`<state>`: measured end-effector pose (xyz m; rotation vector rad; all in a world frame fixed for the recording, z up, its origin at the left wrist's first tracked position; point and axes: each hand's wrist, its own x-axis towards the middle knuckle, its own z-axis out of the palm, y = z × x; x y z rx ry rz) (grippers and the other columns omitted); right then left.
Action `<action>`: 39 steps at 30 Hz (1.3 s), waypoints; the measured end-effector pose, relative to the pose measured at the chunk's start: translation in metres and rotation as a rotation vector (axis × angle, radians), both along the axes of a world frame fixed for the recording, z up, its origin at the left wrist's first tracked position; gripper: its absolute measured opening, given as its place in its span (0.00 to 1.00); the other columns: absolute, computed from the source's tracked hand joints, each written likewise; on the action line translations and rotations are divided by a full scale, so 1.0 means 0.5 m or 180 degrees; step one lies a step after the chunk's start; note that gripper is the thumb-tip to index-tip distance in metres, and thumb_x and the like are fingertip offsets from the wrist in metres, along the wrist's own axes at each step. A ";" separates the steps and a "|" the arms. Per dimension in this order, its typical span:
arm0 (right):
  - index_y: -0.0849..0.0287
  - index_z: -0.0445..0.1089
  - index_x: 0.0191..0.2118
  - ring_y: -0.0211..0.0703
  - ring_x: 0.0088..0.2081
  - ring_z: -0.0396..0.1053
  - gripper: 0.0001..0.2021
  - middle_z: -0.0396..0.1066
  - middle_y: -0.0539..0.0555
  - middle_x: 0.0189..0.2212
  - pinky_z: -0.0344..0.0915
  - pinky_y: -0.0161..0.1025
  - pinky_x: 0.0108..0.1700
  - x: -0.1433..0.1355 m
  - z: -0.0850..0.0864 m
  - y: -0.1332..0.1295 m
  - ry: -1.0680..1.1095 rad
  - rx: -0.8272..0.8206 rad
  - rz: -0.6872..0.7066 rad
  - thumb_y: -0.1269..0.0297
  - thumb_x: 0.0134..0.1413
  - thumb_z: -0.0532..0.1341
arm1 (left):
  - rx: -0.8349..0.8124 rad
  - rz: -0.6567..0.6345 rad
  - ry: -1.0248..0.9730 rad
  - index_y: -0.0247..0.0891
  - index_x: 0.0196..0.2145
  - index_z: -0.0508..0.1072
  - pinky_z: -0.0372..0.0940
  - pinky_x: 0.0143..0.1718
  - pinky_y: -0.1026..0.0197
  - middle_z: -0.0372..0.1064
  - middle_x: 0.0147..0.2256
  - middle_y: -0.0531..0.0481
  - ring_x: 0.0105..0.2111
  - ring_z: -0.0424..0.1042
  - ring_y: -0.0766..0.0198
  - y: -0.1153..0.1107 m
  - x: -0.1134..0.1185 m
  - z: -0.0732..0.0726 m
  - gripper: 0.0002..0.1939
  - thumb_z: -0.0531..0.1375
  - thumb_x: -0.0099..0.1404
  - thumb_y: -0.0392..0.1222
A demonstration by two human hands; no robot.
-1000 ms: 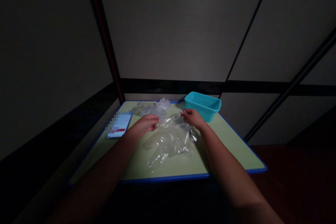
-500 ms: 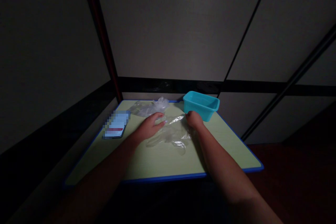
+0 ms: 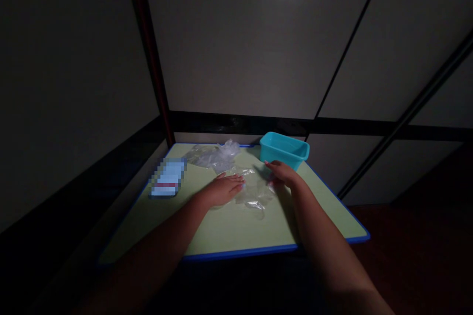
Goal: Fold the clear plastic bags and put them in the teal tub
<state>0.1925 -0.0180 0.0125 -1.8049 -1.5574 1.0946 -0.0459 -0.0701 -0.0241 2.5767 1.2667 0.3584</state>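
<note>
A clear, thin plastic glove (image 3: 254, 194) lies spread on the table, crinkled, with finger-like lobes toward me. My left hand (image 3: 223, 190) rests flat over its left side, fingers stretched out and covering part of it. At the glove's right edge is my right hand (image 3: 281, 174), its thumb and fingers apart with nothing gripped between them. Whether the right fingertips touch the plastic I cannot tell. Just behind that hand stands a turquoise plastic basket (image 3: 273, 152), its front partly hidden.
A crumpled clear plastic bag (image 3: 218, 155) lies at the table's back left. Near the left edge is a phone (image 3: 168, 178) with a lit, blurred screen. The pale table (image 3: 236, 236) has a blue rim and stands against wall panels (image 3: 244, 59).
My right hand has let go of the glove's far edge and opened. My left hand has come down flat on the glove's left side. The raised plastic now lies lower.
</note>
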 end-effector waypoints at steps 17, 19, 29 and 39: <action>0.37 0.37 0.64 0.48 0.54 0.63 0.35 0.64 0.54 0.53 0.58 0.51 0.54 -0.011 -0.040 -0.232 0.3326 0.0549 0.0292 0.42 0.52 0.52 | 0.0450 -0.0028 0.0057 0.53 0.57 0.60 0.27 0.58 0.36 0.53 0.60 0.53 0.62 0.45 0.56 0.007 0.018 0.006 0.20 0.44 0.70 0.46; 0.41 0.44 0.63 0.48 0.57 0.58 0.35 0.61 0.55 0.56 0.50 0.51 0.59 -0.026 -0.047 -0.243 0.3089 0.0743 0.0487 0.43 0.51 0.56 | 0.0385 -0.0062 0.0110 0.55 0.57 0.59 0.27 0.58 0.36 0.51 0.61 0.54 0.63 0.43 0.57 0.013 0.017 0.004 0.20 0.43 0.70 0.47; 0.46 0.60 0.57 0.50 0.62 0.47 0.27 0.55 0.50 0.60 0.35 0.54 0.62 -0.042 -0.038 -0.253 0.1286 0.1061 0.1552 0.53 0.51 0.62 | 0.0130 0.0002 0.0390 0.60 0.56 0.59 0.31 0.56 0.31 0.49 0.62 0.56 0.63 0.43 0.54 0.023 0.020 0.001 0.20 0.46 0.68 0.45; 0.52 0.62 0.57 0.45 0.59 0.54 0.21 0.59 0.54 0.58 0.45 0.49 0.61 -0.075 -0.010 -0.243 0.1198 0.1250 0.2281 0.55 0.58 0.55 | 0.0099 -0.0046 0.0431 0.58 0.58 0.57 0.32 0.55 0.31 0.47 0.62 0.52 0.63 0.42 0.50 0.030 0.020 -0.002 0.23 0.49 0.66 0.45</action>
